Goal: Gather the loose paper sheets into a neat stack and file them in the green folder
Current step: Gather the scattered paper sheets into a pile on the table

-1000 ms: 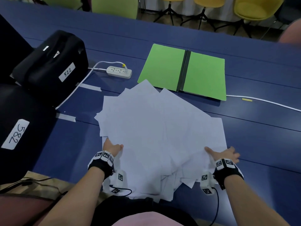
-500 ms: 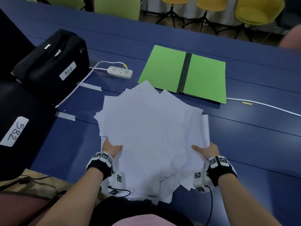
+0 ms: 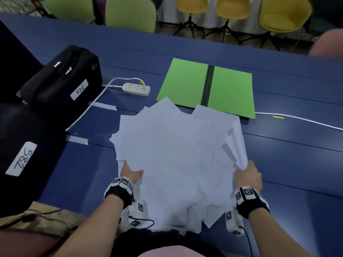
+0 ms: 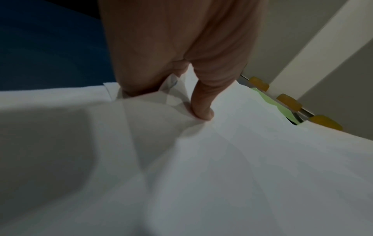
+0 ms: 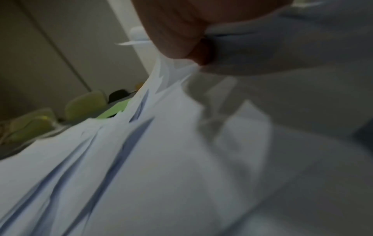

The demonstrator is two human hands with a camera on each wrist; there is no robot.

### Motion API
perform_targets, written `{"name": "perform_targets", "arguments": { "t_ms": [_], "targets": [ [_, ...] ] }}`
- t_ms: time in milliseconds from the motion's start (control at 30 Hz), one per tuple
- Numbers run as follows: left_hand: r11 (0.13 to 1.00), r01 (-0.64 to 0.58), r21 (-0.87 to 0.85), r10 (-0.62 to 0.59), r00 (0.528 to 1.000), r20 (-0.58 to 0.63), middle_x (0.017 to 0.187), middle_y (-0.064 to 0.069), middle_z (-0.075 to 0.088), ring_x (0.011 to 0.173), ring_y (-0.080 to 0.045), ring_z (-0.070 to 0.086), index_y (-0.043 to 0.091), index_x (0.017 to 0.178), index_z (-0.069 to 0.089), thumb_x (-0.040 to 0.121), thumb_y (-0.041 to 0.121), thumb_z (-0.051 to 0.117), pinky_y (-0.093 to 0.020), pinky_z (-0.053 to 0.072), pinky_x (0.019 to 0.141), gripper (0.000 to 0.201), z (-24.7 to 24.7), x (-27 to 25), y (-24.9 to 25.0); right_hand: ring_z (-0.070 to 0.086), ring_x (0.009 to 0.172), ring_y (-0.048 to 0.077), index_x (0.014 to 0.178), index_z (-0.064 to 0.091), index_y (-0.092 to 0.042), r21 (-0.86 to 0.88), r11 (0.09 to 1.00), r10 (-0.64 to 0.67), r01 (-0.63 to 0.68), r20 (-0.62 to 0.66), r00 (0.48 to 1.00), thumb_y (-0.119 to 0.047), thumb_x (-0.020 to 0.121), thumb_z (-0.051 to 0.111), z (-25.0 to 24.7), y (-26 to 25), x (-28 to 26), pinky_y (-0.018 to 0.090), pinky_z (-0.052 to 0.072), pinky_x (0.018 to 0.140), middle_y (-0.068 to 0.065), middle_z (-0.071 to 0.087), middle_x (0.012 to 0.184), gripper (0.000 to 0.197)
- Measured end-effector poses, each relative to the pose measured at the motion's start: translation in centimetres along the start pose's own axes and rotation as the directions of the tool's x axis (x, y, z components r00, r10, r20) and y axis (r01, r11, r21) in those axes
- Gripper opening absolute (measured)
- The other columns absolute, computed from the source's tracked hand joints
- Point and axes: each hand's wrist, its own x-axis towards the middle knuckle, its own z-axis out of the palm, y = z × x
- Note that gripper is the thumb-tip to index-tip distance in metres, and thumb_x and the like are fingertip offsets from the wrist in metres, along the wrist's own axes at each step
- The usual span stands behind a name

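Note:
A fanned heap of white paper sheets [image 3: 174, 154] lies on the blue table [image 3: 287, 164], its near edge hanging over the table's front. My left hand [image 3: 130, 173] holds the heap's left side, thumb [image 4: 201, 108] on top and fingers tucked under the sheets [image 4: 242, 167]. My right hand [image 3: 247, 176] grips the right side of the sheets [image 5: 141, 159], which curl upward there. The green folder [image 3: 209, 88] lies open and flat beyond the heap; the farthest sheet corners overlap its near edge.
Two black cases labelled 522 [image 3: 61, 82] and 582 [image 3: 20, 154] stand at the left. A white power strip [image 3: 136, 89] with its cable lies left of the folder. Another white cable [image 3: 300, 119] runs right. Green and yellow chairs [image 3: 284, 13] stand beyond the table.
My right hand has slid left and pushed the right edge of the sheets inward and up, narrowing the heap. The left hand has stayed in place.

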Motion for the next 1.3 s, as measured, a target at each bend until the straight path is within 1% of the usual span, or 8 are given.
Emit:
{"name": "perform_targets", "arguments": {
  "t_ms": [167, 367, 633, 733, 867, 1000, 1133, 1300],
  "targets": [
    [1.0, 0.024, 0.009, -0.024, 0.999, 0.029, 0.136, -0.018, 0.05, 0.127, -0.032, 0.048, -0.003, 0.136, 0.035, 0.078, 0.001, 0.068, -0.034, 0.037, 0.105, 0.066, 0.2, 0.6, 0.4, 0.059, 0.076, 0.03, 0.096, 0.066, -0.007, 0.074, 0.997, -0.037, 0.017, 0.273, 0.961, -0.017, 0.085, 0.061, 1.5, 1.2, -0.8, 0.03, 0.048, 0.067, 0.014, 0.062, 0.081, 0.017],
    [0.999, 0.035, 0.027, -0.036, 0.999, 0.035, 0.14, -0.016, 0.047, 0.131, -0.032, 0.045, -0.002, 0.14, 0.032, 0.077, 0.007, 0.071, -0.036, 0.036, 0.109, 0.074, 0.0, 0.6, 0.2, 0.058, 0.076, 0.036, 0.093, 0.063, -0.003, 0.191, 0.977, 0.109, -0.092, -0.077, 0.991, -0.002, 0.087, 0.049, -2.5, 0.4, -0.1, 0.038, 0.049, 0.067, 0.021, 0.061, 0.083, 0.016],
    [0.997, 0.082, 0.002, -0.081, 0.994, 0.079, 0.143, -0.013, 0.046, 0.129, -0.031, 0.046, 0.003, 0.144, 0.029, 0.074, 0.018, 0.074, -0.038, 0.038, 0.108, 0.085, -0.2, 0.7, 0.3, 0.058, 0.085, 0.034, 0.104, 0.061, 0.001, 0.514, 0.848, 0.048, 0.131, -0.321, 0.946, 0.0, 0.088, 0.047, -11.3, -7.3, 0.9, 0.041, 0.047, 0.076, 0.023, 0.061, 0.092, 0.021],
    [0.983, 0.095, -0.154, -0.082, 0.992, 0.091, 0.15, -0.011, 0.037, 0.136, -0.03, 0.038, 0.006, 0.147, 0.025, 0.078, 0.027, 0.075, -0.042, 0.03, 0.112, 0.087, -0.1, 1.1, 0.0, 0.055, 0.083, 0.022, 0.11, 0.062, 0.001, 0.597, 0.785, -0.023, 0.166, -0.24, 0.971, -0.004, 0.091, 0.048, -11.2, -9.3, 0.9, 0.033, 0.044, 0.073, 0.015, 0.06, 0.092, 0.025],
    [0.925, 0.207, -0.32, -0.133, 0.962, 0.239, 0.159, -0.003, 0.015, 0.145, -0.028, 0.019, 0.018, 0.151, 0.021, 0.081, 0.057, 0.062, -0.052, 0.016, 0.115, 0.09, -0.7, 0.8, 0.6, 0.064, 0.096, 0.033, 0.11, 0.063, 0.005, 0.504, 0.857, -0.142, 0.104, 0.037, 0.989, -0.01, 0.09, 0.054, -6.2, -8.8, 0.0, 0.029, 0.043, 0.074, 0.022, 0.065, 0.098, 0.027],
    [0.886, 0.352, -0.302, -0.203, 0.88, 0.43, 0.157, -0.008, 0.023, 0.144, -0.03, 0.024, 0.027, 0.149, 0.026, 0.046, 0.095, 0.051, -0.051, 0.016, 0.118, 0.127, -1.7, 0.3, 0.6, 0.061, 0.103, 0.03, 0.121, 0.057, -0.003, 0.368, 0.926, -0.227, 0.08, 0.377, 0.898, -0.013, 0.088, 0.059, -0.4, -6.6, -1.9, 0.031, 0.047, 0.084, 0.015, 0.064, 0.114, 0.035],
    [0.968, 0.153, -0.198, -0.089, 0.95, 0.298, 0.154, -0.002, 0.03, 0.143, -0.027, 0.028, 0.019, 0.15, 0.022, 0.069, 0.078, 0.054, -0.045, 0.022, 0.115, 0.104, -1.6, 0.0, 0.3, 0.055, 0.116, 0.028, 0.134, 0.038, -0.007, 0.348, 0.937, -0.153, -0.031, 0.489, 0.859, -0.033, 0.079, 0.072, 3.0, -5.3, -3.7, 0.041, 0.046, 0.097, 0.008, 0.055, 0.125, 0.069],
    [0.988, -0.021, -0.154, 0.061, 0.964, 0.259, 0.128, -0.005, 0.059, 0.122, -0.026, 0.054, 0.014, 0.135, 0.046, 0.079, 0.03, 0.074, -0.039, 0.041, 0.105, 0.065, -1.5, 0.3, -0.6, 0.06, 0.098, 0.032, 0.115, 0.054, 0.001, 0.345, 0.937, -0.028, -0.055, 0.233, 0.972, -0.012, 0.084, 0.063, 3.0, -4.7, -3.6, 0.029, 0.042, 0.074, 0.019, 0.063, 0.113, 0.035]
  ]
}}
